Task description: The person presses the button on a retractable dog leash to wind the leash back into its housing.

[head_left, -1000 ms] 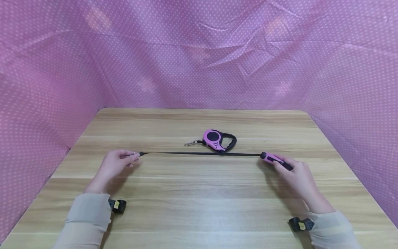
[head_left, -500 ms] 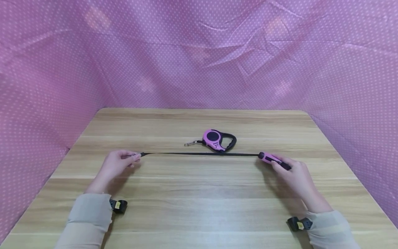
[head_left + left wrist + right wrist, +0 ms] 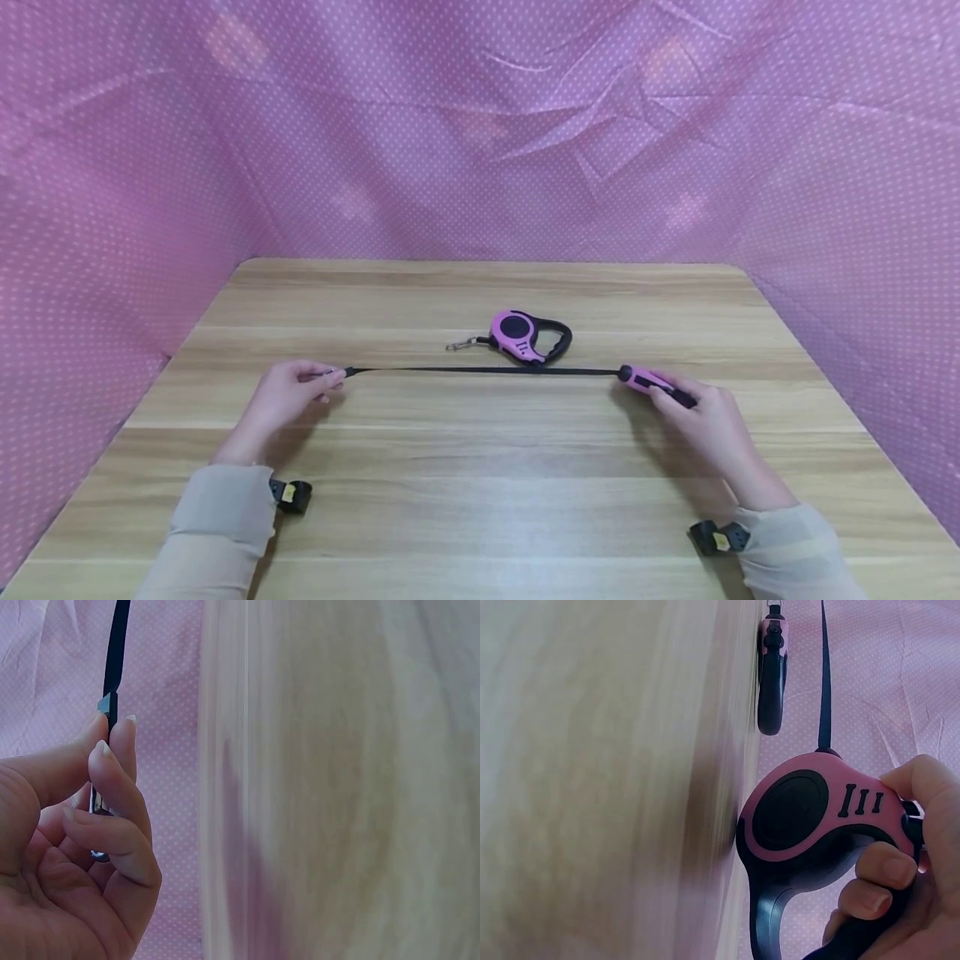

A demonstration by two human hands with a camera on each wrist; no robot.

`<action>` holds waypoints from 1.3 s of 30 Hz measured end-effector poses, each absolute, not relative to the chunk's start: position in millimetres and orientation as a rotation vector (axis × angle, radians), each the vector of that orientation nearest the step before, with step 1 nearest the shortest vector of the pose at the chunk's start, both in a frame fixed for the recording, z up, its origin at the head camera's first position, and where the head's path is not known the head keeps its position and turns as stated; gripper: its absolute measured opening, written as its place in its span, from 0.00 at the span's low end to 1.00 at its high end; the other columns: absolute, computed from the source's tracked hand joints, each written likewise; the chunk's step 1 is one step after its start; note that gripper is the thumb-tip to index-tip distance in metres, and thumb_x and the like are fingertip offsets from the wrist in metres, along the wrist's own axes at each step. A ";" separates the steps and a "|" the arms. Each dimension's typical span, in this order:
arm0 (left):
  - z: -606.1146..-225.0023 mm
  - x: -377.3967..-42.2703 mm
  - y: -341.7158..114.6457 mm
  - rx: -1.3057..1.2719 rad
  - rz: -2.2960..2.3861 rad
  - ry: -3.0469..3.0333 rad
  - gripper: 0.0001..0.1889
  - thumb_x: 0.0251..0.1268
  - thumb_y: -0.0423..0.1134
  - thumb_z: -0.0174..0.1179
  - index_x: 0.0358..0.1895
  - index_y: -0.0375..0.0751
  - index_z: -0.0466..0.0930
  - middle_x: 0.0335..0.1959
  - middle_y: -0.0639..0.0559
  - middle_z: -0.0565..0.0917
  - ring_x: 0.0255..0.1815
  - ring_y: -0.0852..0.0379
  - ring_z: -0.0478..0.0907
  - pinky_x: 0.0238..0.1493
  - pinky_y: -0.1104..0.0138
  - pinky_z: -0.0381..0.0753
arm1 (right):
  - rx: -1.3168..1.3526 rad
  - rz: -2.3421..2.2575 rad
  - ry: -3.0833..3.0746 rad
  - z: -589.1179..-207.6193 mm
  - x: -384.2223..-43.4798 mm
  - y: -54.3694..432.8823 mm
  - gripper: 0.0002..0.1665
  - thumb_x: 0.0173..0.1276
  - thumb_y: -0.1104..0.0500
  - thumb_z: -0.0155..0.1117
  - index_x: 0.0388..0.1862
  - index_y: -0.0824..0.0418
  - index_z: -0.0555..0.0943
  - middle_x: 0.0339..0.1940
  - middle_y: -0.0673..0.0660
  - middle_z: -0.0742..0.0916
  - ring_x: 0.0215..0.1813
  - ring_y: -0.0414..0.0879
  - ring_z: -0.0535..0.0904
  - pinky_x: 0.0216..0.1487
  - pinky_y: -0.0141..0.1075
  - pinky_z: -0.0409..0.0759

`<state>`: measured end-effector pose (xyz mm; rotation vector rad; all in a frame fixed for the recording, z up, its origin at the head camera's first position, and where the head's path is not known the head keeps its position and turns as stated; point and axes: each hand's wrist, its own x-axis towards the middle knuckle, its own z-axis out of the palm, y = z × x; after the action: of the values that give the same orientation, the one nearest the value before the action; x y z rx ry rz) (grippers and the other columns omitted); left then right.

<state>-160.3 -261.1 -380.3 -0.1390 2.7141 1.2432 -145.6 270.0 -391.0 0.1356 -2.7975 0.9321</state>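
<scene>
My right hand point(image 3: 708, 425) grips the black handle of a pink and black retractable dog leash point(image 3: 791, 814), its fingers curled through the handle loop in the right wrist view. From the casing a black strap point(image 3: 480, 370) runs taut and straight to the left. At its far end my left hand point(image 3: 288, 396) pinches the strap's end between thumb and fingers. In the left wrist view the metal clip point(image 3: 97, 802) lies partly hidden behind those fingers. The strap passes just in front of a second pink and black retractable leash point(image 3: 517, 333) lying on the table.
The second leash's metal clip point(image 3: 461, 344) points left, its handle loop to the right. All this is over a light wooden table point(image 3: 465, 492) with rounded far corners. Pink dotted cloth point(image 3: 480, 150) hangs behind and along both sides.
My right hand has moved slightly left with its leash, and my left hand a little right. The stretched strap between them has become shorter. The second leash stays put.
</scene>
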 end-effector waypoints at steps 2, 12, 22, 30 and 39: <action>-380.5 -160.2 -260.8 -0.157 1.263 2.696 0.24 0.72 0.51 0.57 0.57 0.33 0.79 0.48 0.40 0.87 0.40 0.55 0.82 0.43 0.65 0.82 | 0.141 0.926 -2.794 -390.8 -145.5 269.9 0.22 0.72 0.53 0.62 0.59 0.64 0.81 0.49 0.75 0.85 0.41 0.57 0.80 0.40 0.44 0.78; -382.8 -160.6 -259.1 -0.137 1.262 2.702 0.23 0.72 0.50 0.58 0.57 0.33 0.79 0.48 0.41 0.87 0.39 0.55 0.82 0.44 0.65 0.80 | 0.129 0.919 -2.788 -390.4 -145.2 270.5 0.22 0.71 0.53 0.62 0.58 0.64 0.82 0.48 0.75 0.86 0.39 0.56 0.80 0.39 0.44 0.78; -382.0 -159.1 -255.8 -0.164 1.292 2.675 0.23 0.72 0.49 0.59 0.56 0.32 0.79 0.47 0.40 0.88 0.37 0.57 0.82 0.41 0.66 0.81 | 0.117 0.944 -2.819 -389.3 -143.9 271.1 0.23 0.72 0.51 0.61 0.60 0.63 0.81 0.52 0.74 0.85 0.43 0.57 0.80 0.43 0.46 0.78; -381.6 -162.6 -253.0 -0.127 1.252 2.708 0.23 0.72 0.49 0.58 0.57 0.33 0.79 0.47 0.41 0.88 0.38 0.56 0.82 0.43 0.65 0.80 | 0.127 0.967 -2.829 -388.3 -144.4 269.0 0.23 0.72 0.49 0.62 0.59 0.62 0.82 0.49 0.71 0.87 0.40 0.53 0.79 0.38 0.36 0.76; -381.7 -160.8 -252.0 -0.139 1.294 2.679 0.23 0.72 0.50 0.58 0.56 0.32 0.80 0.46 0.41 0.88 0.37 0.57 0.82 0.40 0.67 0.82 | 0.165 0.951 -2.786 -390.2 -146.7 263.6 0.22 0.71 0.52 0.63 0.57 0.65 0.83 0.50 0.72 0.86 0.44 0.58 0.82 0.45 0.48 0.79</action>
<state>-160.8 -252.0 -381.7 -0.1387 2.6790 1.2937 -146.7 263.6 -390.2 0.1653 -2.7864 0.9511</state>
